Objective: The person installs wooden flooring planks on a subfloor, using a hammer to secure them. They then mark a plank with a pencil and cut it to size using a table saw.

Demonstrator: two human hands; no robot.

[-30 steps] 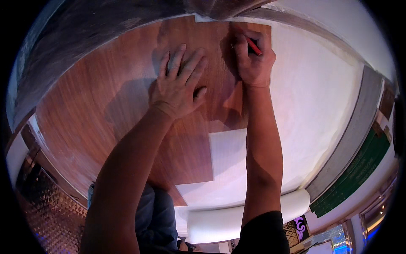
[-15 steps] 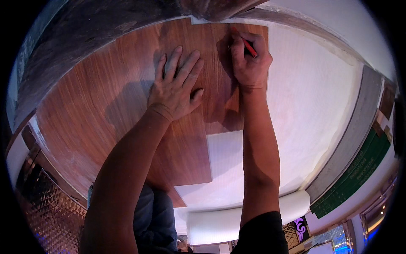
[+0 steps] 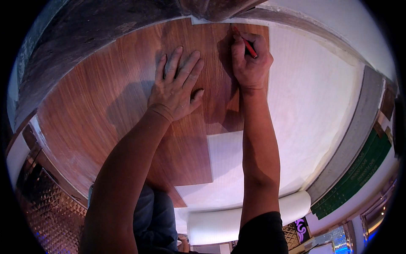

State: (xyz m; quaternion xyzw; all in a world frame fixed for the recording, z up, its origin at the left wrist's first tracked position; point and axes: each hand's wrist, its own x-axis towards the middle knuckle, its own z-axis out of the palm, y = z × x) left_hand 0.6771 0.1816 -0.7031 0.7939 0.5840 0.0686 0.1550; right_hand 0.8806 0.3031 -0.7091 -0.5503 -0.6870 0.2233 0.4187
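My left hand (image 3: 175,86) lies flat, fingers spread, on brown wood-grain floor planks (image 3: 97,106). To its right, my right hand (image 3: 250,59) is closed around a red pencil (image 3: 246,43), whose tip points at the far end of a plank near the wall. Both forearms reach in from the lower edge. The planks cover the left part of the floor in stepped rows.
White foam underlay (image 3: 313,106) covers the floor right of the planks, with a roll of it (image 3: 249,216) near my knees. A dark wall base (image 3: 105,21) runs along the far side. Green boxes (image 3: 359,173) lie at the right. A patterned metallic panel (image 3: 46,203) stands at lower left.
Both hands have shifted slightly toward the far wall along the planks. The right hand still holds the pencil, its tip closer to the plank's far end.
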